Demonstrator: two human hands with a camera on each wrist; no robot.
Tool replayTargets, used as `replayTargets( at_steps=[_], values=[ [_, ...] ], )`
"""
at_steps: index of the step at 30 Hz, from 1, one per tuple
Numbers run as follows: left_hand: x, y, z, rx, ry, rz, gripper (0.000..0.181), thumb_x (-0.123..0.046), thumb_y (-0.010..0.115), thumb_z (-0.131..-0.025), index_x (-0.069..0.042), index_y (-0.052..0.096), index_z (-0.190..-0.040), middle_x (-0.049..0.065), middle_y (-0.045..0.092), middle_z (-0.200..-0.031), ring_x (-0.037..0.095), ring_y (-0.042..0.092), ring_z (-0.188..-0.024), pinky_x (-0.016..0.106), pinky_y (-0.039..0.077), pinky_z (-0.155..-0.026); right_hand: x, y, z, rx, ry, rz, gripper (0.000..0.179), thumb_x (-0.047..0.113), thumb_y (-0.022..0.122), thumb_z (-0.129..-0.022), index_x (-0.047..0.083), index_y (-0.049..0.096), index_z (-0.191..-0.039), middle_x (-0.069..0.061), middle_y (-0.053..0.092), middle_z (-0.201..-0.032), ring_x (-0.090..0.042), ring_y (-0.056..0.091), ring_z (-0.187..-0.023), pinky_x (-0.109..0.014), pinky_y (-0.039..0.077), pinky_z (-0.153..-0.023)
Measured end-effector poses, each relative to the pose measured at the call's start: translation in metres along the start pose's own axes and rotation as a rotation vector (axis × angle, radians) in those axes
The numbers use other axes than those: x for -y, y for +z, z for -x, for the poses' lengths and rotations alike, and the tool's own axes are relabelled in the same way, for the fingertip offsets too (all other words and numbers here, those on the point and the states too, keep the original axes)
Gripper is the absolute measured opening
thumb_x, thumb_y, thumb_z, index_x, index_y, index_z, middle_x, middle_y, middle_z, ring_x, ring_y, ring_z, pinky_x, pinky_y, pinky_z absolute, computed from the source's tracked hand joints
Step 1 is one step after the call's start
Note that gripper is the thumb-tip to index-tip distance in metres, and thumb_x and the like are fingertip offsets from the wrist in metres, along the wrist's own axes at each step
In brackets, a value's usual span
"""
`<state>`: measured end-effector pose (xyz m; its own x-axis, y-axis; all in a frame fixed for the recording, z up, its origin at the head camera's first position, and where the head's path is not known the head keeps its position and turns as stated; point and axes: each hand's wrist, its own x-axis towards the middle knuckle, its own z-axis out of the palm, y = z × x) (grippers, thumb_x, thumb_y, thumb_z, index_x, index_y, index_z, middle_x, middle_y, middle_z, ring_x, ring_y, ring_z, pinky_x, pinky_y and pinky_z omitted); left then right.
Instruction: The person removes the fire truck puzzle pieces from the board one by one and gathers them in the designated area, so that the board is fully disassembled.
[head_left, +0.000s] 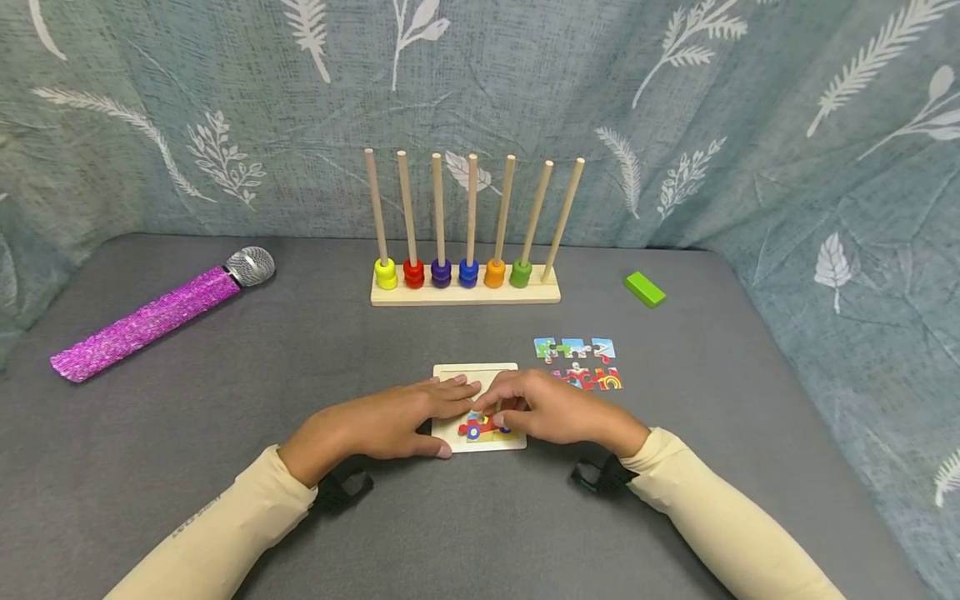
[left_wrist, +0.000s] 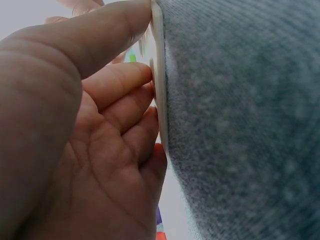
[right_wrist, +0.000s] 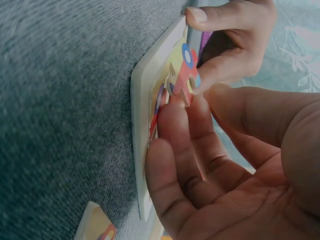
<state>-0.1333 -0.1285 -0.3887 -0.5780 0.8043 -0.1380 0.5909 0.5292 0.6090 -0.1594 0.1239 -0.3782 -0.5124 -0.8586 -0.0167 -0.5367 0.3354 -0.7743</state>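
Observation:
A small wooden puzzle tray (head_left: 472, 367) lies flat on the grey cloth before me. My left hand (head_left: 397, 417) rests across its left side, fingers fairly straight, the thumb at the near-left corner. From the right, my right hand (head_left: 551, 408) reaches over the tray with bent fingers. In the right wrist view its fingertips pinch the edge of a puzzle piece (right_wrist: 186, 70) showing a red vehicle and a blue wheel. That piece tilts up from the tray, close to the left fingertips. Part of the tray's picture is hidden under the right hand.
Several loose puzzle pieces (head_left: 573, 348) lie in two rows right of the tray. Behind stands a wooden peg rack (head_left: 465, 297) with coloured beads. A green block (head_left: 645, 289) is at the back right, a pink sequined microphone (head_left: 150, 329) at the left.

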Motion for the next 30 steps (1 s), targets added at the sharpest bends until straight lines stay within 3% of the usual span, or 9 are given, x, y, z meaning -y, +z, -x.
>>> replayTargets(
  at_steps=[11, 25, 30],
  values=[
    [-0.0008, -0.0003, 0.0, 0.005, -0.002, 0.0, 0.065, -0.025, 0.069, -0.092, -0.002, 0.041, -0.147, 0.011, 0.028, -0.156, 0.031, 0.02, -0.144, 0.051, 0.023, -0.112, -0.0026, 0.0015, -0.0021, -0.003, -0.019, 0.006, 0.023, -0.001, 0.064, -0.091, 0.002, 0.072, -0.113, -0.002, 0.063, -0.095, -0.006, 0.053, -0.075, -0.024, 0.048, -0.069],
    [0.0005, 0.0012, 0.0003, -0.003, 0.002, -0.011, 0.065, -0.024, 0.07, -0.091, 0.002, 0.042, -0.145, 0.01, 0.029, -0.156, 0.03, 0.02, -0.145, 0.049, 0.024, -0.112, -0.0008, 0.0024, 0.0001, 0.062, 0.031, -0.073, 0.02, 0.003, 0.067, -0.091, 0.004, 0.072, -0.11, 0.005, 0.07, -0.096, -0.003, 0.062, -0.083, -0.025, 0.052, -0.073],
    [0.0002, 0.0007, 0.0004, 0.0, 0.004, -0.002, 0.065, -0.024, 0.069, -0.092, 0.002, 0.042, -0.145, 0.01, 0.029, -0.156, 0.03, 0.02, -0.145, 0.049, 0.024, -0.112, -0.0004, 0.0016, 0.0017, 0.037, 0.031, -0.061, 0.02, 0.002, 0.066, -0.091, 0.005, 0.072, -0.11, 0.005, 0.07, -0.097, -0.004, 0.062, -0.084, -0.025, 0.053, -0.075]
  ],
)
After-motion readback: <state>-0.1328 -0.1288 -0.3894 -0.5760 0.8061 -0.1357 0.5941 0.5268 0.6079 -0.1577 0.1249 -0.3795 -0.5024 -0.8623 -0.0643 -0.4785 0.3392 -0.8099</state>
